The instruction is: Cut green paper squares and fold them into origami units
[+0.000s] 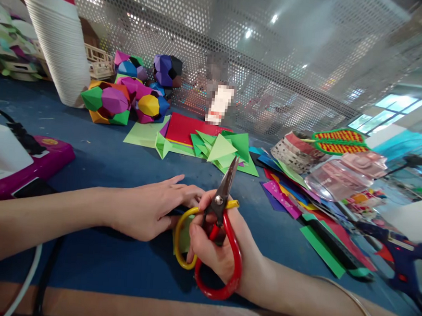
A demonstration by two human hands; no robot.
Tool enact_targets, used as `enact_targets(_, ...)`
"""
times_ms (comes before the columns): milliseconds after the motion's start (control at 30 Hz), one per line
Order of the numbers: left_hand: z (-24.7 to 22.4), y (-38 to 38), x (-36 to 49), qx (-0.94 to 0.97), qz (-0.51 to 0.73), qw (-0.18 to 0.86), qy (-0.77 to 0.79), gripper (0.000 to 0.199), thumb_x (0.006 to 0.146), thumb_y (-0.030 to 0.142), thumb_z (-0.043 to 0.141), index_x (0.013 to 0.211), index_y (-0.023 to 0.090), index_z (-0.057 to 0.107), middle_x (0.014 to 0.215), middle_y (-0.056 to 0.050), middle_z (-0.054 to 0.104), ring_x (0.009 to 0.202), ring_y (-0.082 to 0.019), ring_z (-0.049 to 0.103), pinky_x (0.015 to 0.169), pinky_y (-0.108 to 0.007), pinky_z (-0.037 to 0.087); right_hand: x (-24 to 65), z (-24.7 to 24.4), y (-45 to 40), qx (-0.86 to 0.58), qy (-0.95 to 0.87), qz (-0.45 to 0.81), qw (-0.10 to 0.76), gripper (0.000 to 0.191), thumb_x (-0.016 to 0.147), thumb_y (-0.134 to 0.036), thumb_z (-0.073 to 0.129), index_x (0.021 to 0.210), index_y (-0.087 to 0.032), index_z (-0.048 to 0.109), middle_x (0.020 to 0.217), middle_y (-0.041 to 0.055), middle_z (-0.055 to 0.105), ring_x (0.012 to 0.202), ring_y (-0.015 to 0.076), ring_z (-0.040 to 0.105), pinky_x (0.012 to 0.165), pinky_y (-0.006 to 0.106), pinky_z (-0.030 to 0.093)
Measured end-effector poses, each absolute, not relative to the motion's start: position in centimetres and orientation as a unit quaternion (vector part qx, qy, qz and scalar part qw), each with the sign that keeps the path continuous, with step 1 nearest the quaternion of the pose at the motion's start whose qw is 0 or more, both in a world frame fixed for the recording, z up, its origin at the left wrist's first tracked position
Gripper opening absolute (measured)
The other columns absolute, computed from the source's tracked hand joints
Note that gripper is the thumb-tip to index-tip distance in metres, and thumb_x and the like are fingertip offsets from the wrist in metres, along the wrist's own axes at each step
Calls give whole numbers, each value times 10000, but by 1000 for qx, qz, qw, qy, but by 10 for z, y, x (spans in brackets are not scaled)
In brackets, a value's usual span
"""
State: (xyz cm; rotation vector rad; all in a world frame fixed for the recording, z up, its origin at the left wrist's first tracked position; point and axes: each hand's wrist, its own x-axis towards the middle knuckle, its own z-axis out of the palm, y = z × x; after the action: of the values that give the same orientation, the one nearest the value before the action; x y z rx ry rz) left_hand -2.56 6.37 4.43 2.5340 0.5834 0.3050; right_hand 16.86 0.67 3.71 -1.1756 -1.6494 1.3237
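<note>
My right hand (222,250) holds a pair of scissors (222,192) with one red and one yellow handle. Their dark blades are together and point up, away from me. Close beside it, my left hand (153,207) lies low over the blue table, thumb and fingers bent around a small piece of light green paper (184,233). That paper is mostly hidden behind the yellow handle and the fingers. Beyond the blades lies a pile of folded green paper pieces (222,149), next to a stack of red paper (189,129).
Folded paper balls (114,101) and a tall white stack of cups (60,41) stand at the back left. A purple power strip (57,159) is on the left. Coloured paper strips, a black-and-green cutter (335,246) and a blue glue gun (399,255) lie on the right.
</note>
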Motion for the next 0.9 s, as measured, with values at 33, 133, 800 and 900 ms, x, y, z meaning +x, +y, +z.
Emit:
enact_targets(33, 44, 63, -26, 934, 115, 262, 215, 421, 885, 50, 479, 1264, 232, 458, 1519, -84, 444, 1399, -251, 440, 1245, -598, 64, 172, 36, 7, -461, -635, 511, 351, 261, 828, -275, 625, 1002, -293, 431, 740, -66, 574, 508, 128, 631, 472, 250, 541)
enact_targets(133, 44, 63, -26, 927, 118, 276, 226, 418, 927, 106, 499, 1321, 224, 423, 1483, -95, 491, 1386, -255, 462, 1241, -607, 67, 183, 36, 9, -486, -627, 499, 348, 275, 830, -295, 633, 1005, -298, 421, 716, -69, 567, 492, 129, 620, 448, 243, 530)
enact_targets(800, 39, 62, -32, 924, 114, 273, 243, 462, 984, 188, 482, 1397, 393, 460, 1535, 18, 434, 1466, -266, 357, 1236, -610, 84, 289, 67, 19, -583, -710, 259, 299, 217, 934, -345, 579, 1096, -251, 469, 713, -48, 579, 556, 154, 631, 547, 276, 502)
enact_targets(900, 39, 60, -32, 923, 119, 271, 247, 458, 984, 192, 473, 1401, 379, 442, 1536, 10, 440, 1460, -270, 367, 1239, -600, 119, 318, 69, 26, -631, -755, 71, 167, 241, 909, -387, 609, 1084, -228, 564, 644, -16, 610, 543, 190, 599, 534, 303, 438)
